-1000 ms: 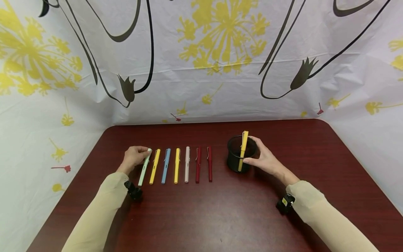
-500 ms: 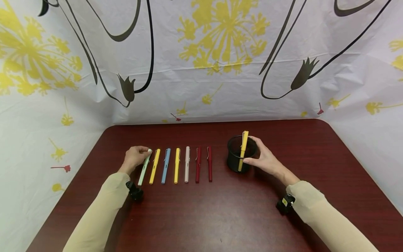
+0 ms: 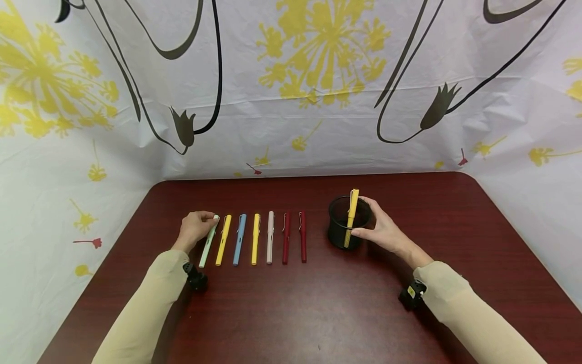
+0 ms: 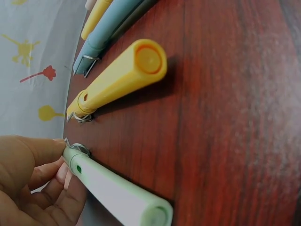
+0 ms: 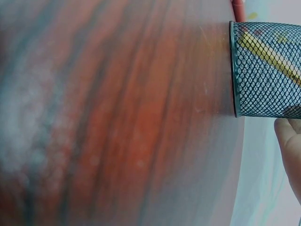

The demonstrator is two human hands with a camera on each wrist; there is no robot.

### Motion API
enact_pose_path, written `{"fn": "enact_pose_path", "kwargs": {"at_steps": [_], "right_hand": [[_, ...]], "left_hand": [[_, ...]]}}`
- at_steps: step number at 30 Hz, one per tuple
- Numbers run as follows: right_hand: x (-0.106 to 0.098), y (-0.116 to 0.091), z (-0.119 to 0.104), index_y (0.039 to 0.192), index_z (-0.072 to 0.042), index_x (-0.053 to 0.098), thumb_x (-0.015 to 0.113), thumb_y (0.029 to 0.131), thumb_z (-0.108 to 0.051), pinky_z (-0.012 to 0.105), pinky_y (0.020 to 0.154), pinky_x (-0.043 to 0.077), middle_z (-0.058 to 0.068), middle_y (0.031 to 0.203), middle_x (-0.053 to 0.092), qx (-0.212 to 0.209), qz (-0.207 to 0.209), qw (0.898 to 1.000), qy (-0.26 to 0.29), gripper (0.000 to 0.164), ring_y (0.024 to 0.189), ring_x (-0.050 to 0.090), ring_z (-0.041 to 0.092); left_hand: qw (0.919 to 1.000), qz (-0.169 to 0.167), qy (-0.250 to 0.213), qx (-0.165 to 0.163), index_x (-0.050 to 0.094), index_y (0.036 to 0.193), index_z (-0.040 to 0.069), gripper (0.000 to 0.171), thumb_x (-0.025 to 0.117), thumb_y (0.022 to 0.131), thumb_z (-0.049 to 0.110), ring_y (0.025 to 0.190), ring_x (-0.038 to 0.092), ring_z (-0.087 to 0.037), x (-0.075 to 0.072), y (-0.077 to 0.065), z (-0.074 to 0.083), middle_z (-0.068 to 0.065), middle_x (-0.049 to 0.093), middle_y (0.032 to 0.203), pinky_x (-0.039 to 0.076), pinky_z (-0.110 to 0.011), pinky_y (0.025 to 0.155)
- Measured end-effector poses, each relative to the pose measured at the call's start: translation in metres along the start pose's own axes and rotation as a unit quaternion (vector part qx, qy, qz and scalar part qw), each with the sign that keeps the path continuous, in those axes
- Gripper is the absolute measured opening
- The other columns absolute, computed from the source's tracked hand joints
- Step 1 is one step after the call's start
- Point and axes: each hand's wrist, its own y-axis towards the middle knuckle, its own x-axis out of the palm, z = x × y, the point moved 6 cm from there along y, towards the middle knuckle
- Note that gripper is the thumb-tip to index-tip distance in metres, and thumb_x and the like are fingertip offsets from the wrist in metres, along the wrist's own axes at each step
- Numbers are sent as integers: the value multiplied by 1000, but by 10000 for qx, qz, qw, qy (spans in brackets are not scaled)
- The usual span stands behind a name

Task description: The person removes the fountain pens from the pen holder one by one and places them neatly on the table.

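My left hand [image 3: 194, 230] pinches the clip end of a pale green pen [image 3: 208, 246], the leftmost in a row of pens. In the left wrist view, thumb and fingers close on the green pen [image 4: 115, 190] near its clip, while its other end points toward the camera. Over on the right, my right hand [image 3: 384, 232] grips the rim and side of a black mesh pen holder [image 3: 337, 232]. A yellow pen [image 3: 352, 205] leans upright inside that holder. Seen from the right wrist, the yellow pen [image 5: 268, 55] shows through the mesh.
Right of the green pen lie a yellow pen [image 3: 223, 241], a blue pen [image 3: 239, 240], another yellow pen [image 3: 255, 240], a pale pink pen [image 3: 270, 238] and two dark red pens [image 3: 286, 239]. The dark wooden table [image 3: 291, 318] ends at a patterned cloth [image 3: 236, 81] behind.
My left hand and wrist have shifted very slightly to the right, still holding the green pen. The right hand, the holder and the other pens look unchanged.
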Motion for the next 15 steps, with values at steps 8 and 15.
{"fn": "enact_pose_path", "kwargs": {"at_steps": [8, 15], "right_hand": [[0, 0, 1, 145, -7, 24, 73, 82, -14, 63, 102, 25, 20, 145, 32, 64, -29, 10000, -7, 81, 137, 23, 37], [1, 0, 0, 145, -6, 23, 74, 81, -15, 63, 102, 24, 21, 146, 29, 157, -55, 9998, 52, 82, 137, 22, 37]], "left_hand": [[9998, 76, 159, 28, 61, 122, 0, 35, 55, 95, 23, 93, 60, -30, -1, 0, 0, -22, 60, 120, 51, -36, 70], [9997, 136, 194, 54, 63, 120, 0, 33, 56, 95, 20, 87, 62, -27, -1, 0, -2, -22, 62, 117, 51, -32, 65]]}}
